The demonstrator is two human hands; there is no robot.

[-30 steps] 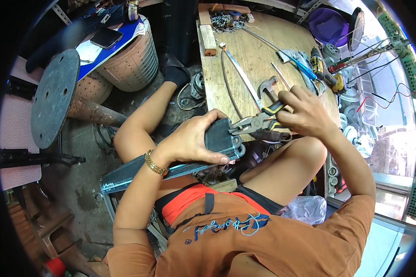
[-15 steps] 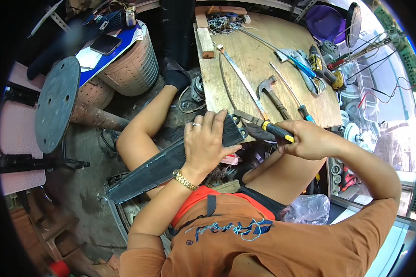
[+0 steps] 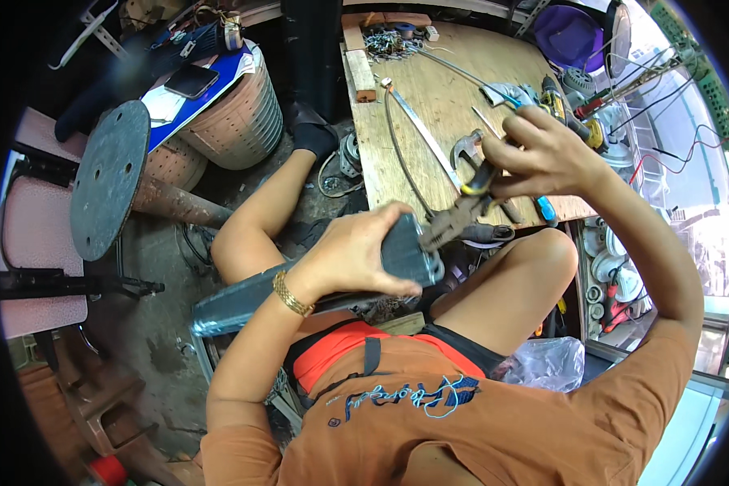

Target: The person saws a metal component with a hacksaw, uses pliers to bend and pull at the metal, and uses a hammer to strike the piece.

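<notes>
Mid-frame dark bar [image 3: 405, 253], likely stiff, best gripped across its sides, is clasped by left fingers [image 3: 398, 283], pliers [image 3: 454, 223] by right fingers [image 3: 506, 155].

Pliers [image 3: 457, 219] slant at a dark bar's [image 3: 402, 253] end.

Blue lettering [image 3: 417, 395] and a small circled mark [image 3: 334, 422] cross the brown shirt [image 3: 510, 429].
</notes>
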